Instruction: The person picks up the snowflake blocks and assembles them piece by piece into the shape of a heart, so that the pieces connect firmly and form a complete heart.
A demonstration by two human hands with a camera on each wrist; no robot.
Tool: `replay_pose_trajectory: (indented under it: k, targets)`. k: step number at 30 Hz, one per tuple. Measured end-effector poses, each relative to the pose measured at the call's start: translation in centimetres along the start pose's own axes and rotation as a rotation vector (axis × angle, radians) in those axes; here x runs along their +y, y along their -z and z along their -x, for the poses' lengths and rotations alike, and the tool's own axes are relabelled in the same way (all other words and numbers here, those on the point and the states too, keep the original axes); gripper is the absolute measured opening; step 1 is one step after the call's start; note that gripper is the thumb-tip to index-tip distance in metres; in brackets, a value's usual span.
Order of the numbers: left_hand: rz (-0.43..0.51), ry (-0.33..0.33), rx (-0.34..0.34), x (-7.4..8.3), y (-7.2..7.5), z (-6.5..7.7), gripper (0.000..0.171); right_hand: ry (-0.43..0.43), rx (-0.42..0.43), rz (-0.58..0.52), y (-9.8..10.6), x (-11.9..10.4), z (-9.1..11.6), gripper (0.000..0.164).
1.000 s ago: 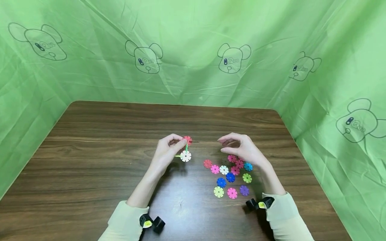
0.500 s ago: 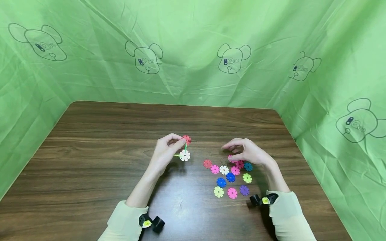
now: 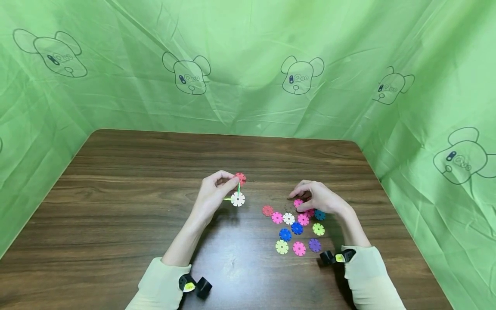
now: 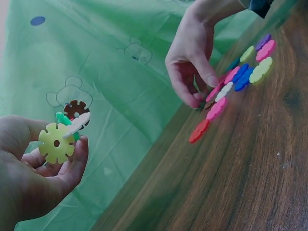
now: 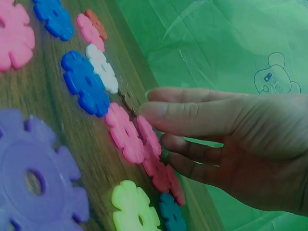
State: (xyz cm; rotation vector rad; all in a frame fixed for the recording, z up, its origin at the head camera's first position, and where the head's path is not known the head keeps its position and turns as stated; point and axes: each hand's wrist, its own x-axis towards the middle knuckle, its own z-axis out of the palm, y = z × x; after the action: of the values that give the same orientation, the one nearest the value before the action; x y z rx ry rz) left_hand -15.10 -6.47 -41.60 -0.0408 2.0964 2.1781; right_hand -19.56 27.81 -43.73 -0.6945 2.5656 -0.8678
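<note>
Left grip (image 3: 212, 192) clamped on joined discs (image 3: 238, 201); right grip (image 3: 320, 198) apart near pink disc (image 3: 298, 203); two dark-blue discs (image 3: 297, 228), one purple disc (image 3: 314, 245).

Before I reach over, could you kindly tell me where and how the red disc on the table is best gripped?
I'd probably pinch the red disc by the left part of its notched rim, coming in low from the left: it lies flat, that edge is free, and a pink disc sits close on its right.
</note>
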Motion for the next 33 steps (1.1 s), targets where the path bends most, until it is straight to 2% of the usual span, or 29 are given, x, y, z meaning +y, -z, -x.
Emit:
replay_pose_trajectory:
  k: [12, 27, 33]
  targets:
    - [0.021, -0.001, -0.008, -0.02, 0.03, -0.04, 0.015, -0.058, 0.054, 0.079, -0.04, 0.37, -0.06, 0.022]
    - [0.019, 0.007, -0.011, -0.19, -0.12, -0.15, 0.02, -0.088, 0.115, 0.068, -0.38, 0.91, -0.43, 0.02]
    - [0.015, -0.012, -0.012, -0.17, -0.13, -0.06, 0.017, -0.089, 0.157, -0.003, -0.37, 0.63, -0.54, 0.022]
